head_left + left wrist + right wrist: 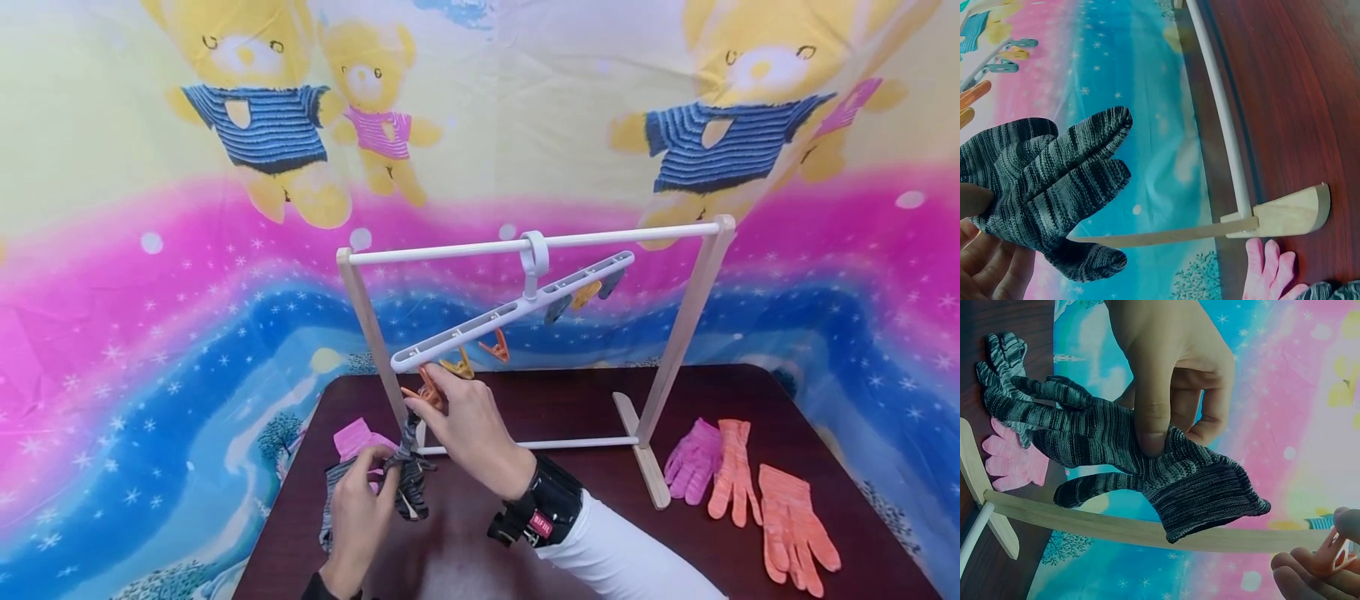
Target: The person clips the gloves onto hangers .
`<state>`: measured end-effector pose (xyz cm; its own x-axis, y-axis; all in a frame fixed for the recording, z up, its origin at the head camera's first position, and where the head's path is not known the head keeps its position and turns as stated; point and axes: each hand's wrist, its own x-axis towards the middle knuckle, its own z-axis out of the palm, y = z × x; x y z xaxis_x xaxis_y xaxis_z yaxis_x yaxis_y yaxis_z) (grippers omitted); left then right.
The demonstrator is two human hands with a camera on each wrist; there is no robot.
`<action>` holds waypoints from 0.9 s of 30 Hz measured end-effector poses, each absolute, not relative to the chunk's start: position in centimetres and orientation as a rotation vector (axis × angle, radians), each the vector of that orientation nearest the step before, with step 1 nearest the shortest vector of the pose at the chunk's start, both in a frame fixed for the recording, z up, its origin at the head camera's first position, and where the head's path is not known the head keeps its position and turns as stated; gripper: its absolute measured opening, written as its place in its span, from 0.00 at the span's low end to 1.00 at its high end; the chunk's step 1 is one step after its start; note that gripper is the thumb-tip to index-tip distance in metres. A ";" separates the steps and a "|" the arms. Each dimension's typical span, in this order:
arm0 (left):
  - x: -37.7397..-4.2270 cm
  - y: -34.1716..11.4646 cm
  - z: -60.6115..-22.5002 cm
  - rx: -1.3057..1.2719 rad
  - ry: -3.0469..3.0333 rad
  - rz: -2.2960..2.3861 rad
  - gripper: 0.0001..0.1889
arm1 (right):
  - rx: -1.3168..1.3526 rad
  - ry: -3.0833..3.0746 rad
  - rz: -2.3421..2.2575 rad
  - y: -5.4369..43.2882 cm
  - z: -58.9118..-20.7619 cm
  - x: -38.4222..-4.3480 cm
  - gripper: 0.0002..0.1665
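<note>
My left hand (360, 508) pinches a black-and-grey striped knit glove (411, 475) between thumb and fingers. In the right wrist view the cuff of this glove (1204, 500) points toward the clip, its fingers toward the table. An orange clothes peg (427, 392) at the near left end of the white clip hanger (457, 335) is pinched by my right hand (476, 425). The glove's cuff is just below the peg, apart from it in the right wrist view. Other pegs on the hanger, such as the yellow peg (459, 364) and the orange one (497, 344), hold nothing.
The hanger hooks over the white rod (622, 237) of a wooden rack (675, 358) on a dark table (570, 533). A pink glove (362, 437) and another striped glove (330, 500) lie left; a magenta glove (693, 460) and two orange gloves (795, 517) lie right.
</note>
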<state>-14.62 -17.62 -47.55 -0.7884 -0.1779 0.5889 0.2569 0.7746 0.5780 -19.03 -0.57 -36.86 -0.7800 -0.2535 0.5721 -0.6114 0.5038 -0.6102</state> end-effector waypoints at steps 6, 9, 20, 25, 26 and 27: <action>-14.8 -17.7 -47.5 -0.062 -2.302 -1.013 0.12 | 0.744 -2.357 1.187 -0.4 -36.8 -19.3 0.12; -14.8 -17.7 -47.5 -0.074 -2.295 -1.057 0.12 | 0.751 -2.353 1.208 -0.3 -36.7 -19.3 0.11; -14.8 -17.6 -47.2 -0.064 -2.330 -1.157 0.11 | 0.758 -2.317 1.246 -0.3 -36.9 -19.4 0.09; -14.7 -17.6 -47.2 -0.106 -2.296 -1.266 0.13 | 0.759 -2.285 1.285 -0.1 -36.8 -19.5 0.08; -14.7 -17.6 -47.2 -0.115 -2.293 -1.288 0.13 | 0.760 -2.278 1.289 -0.1 -36.8 -19.6 0.07; -14.6 -17.6 -47.1 -0.124 -2.285 -1.317 0.13 | 0.762 -2.274 1.291 0.0 -36.8 -19.6 0.07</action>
<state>-14.63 -17.59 -47.13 -0.8731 -0.1634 0.4594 0.3156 0.5288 0.7879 -19.62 -0.04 -36.78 -0.7643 -0.2548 0.5925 -0.6393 0.4206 -0.6438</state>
